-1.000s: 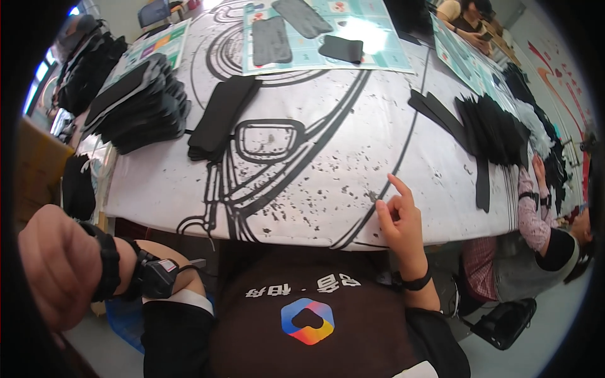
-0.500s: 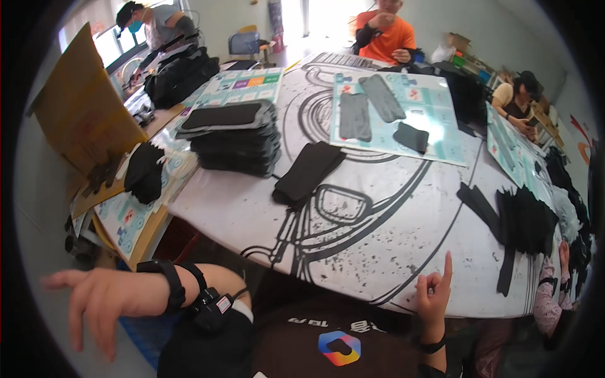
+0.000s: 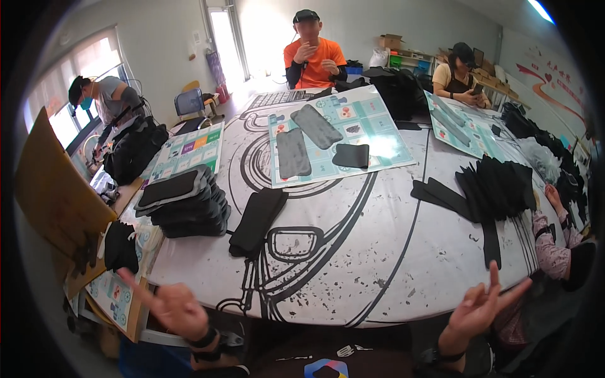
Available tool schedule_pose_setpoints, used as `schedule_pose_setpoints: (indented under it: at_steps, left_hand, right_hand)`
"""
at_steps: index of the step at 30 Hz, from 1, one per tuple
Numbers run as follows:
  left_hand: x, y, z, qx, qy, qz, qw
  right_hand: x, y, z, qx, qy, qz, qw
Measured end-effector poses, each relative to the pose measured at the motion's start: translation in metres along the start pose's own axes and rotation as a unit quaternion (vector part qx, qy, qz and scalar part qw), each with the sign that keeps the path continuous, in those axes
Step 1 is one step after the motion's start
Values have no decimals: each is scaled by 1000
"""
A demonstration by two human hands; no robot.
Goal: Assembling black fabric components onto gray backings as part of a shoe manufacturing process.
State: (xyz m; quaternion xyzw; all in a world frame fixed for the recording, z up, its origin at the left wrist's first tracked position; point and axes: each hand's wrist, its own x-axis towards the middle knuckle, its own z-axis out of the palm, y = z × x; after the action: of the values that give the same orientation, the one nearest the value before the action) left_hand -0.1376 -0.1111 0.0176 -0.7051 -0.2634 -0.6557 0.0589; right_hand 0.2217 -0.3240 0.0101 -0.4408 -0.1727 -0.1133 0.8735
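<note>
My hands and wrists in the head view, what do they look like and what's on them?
The left hand and right hand are both bare, with no gloves. The left wrist has a black wristband, with a second dark strap just behind it. The right wrist also has a black band. Too little of the sleeves shows to describe them.
</note>
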Motion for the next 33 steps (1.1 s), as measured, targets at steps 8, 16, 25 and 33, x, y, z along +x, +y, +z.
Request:
schedule_pose_setpoints:
  at_steps: [8,16,25,33]
  left_hand:
    - [-31,36,53,-376,-269,-430,776]
    - [-55,33,82,-382,-455,-398,700]
    - [-66,42,73,-276,-532,-363,714]
    - [-71,44,73,-286,-457,-374,754]
  right_hand:
    - [2,14,0,22,-810,335,481]
    - [-23,50,6,-221,-530,110,811]
    - [-34,59,1,-292,-526,148,785]
    - [-37,65,-8,-282,-530,96,794]
